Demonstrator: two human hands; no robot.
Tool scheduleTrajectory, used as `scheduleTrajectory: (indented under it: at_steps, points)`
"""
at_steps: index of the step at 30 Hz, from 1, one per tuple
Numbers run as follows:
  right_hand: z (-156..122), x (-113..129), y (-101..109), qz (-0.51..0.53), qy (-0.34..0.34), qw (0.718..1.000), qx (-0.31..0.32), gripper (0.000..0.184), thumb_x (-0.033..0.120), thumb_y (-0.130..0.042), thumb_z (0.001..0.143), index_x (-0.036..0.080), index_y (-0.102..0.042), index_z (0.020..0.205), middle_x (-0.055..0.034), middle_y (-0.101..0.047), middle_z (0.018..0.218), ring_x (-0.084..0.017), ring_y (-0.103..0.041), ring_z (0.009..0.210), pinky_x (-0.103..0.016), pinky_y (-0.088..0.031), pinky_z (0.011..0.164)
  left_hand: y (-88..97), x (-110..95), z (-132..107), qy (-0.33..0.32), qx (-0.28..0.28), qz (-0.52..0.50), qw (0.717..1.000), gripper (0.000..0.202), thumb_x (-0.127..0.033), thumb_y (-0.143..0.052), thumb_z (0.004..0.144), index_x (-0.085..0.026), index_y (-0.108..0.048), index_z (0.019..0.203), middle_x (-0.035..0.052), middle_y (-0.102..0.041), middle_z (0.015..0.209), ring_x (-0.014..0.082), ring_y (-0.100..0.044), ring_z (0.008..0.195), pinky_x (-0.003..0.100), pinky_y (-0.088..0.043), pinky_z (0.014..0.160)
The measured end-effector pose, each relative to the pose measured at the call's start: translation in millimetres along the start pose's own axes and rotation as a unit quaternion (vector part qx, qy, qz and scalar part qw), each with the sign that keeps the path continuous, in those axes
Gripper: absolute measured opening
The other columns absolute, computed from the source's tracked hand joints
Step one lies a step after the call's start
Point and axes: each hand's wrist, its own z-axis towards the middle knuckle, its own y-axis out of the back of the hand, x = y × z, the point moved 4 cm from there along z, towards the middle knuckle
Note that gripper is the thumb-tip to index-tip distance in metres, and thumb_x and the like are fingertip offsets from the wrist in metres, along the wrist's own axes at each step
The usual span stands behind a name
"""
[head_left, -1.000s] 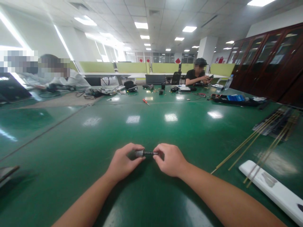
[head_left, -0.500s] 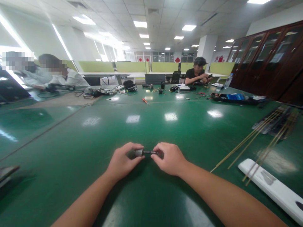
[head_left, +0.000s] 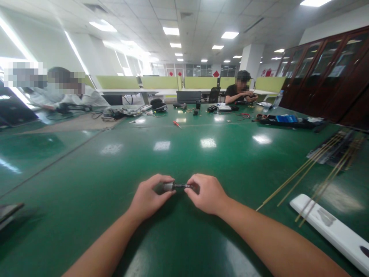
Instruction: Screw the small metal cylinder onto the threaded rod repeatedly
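Observation:
Between my two hands lies a small silver cylinder with a thin dark shaft (head_left: 181, 186), held level and looking like a small motor. My left hand (head_left: 151, 194) is closed, its thumb and fingers gripping the silver cylinder end (head_left: 168, 186). The far end of the shaft is pinched between the thumb and fingers of my right hand (head_left: 206, 193), which hide its tip. Both hands are just above the green table (head_left: 184, 157).
Thin brass-coloured rods (head_left: 302, 169) and a long white casing (head_left: 325, 223) lie to the right. A red screwdriver (head_left: 177, 124) is farther back. Black parts (head_left: 213, 109) and a dark tray with blue items (head_left: 288, 119) stand near a seated person (head_left: 235, 92). Two more people sit at left.
My hands and the motor-like part stay nearly in place. Across the table, the hands of the person in black have shifted slightly.

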Motion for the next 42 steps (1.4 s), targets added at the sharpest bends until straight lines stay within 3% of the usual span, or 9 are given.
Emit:
scheduleTrajectory:
  at_steps: [29,42]
  points:
    - [-0.2,1.0,3.9,-0.007,-0.005,1.000,-0.001,0.008,0.028,-0.063,0.085,0.021,-0.065,0.085,0.0000,-0.066,0.078,-0.015,-0.058,0.070,-0.027,-0.038,0.065,3.3,-5.2,1.7,0.006,-0.010,0.005,1.000,0.025,-0.034,-0.072,0.079,-0.019,-0.069,0.098,0.0075,-0.073,0.099,0.0225,-0.069,0.091,0.037,-0.055,0.085]
    - [-0.4,0.3,4.5,-0.012,-0.006,1.000,-0.002,0.008,0.028,-0.063,0.085,0.020,-0.064,0.085,-0.0004,-0.066,0.079,-0.015,-0.059,0.072,-0.027,-0.039,0.067,4.3,-1.8,0.8,0.003,-0.010,0.003,1.000,0.025,-0.032,-0.074,0.079,-0.022,-0.069,0.100,0.0038,-0.072,0.098,0.0203,-0.068,0.091,0.033,-0.054,0.085]
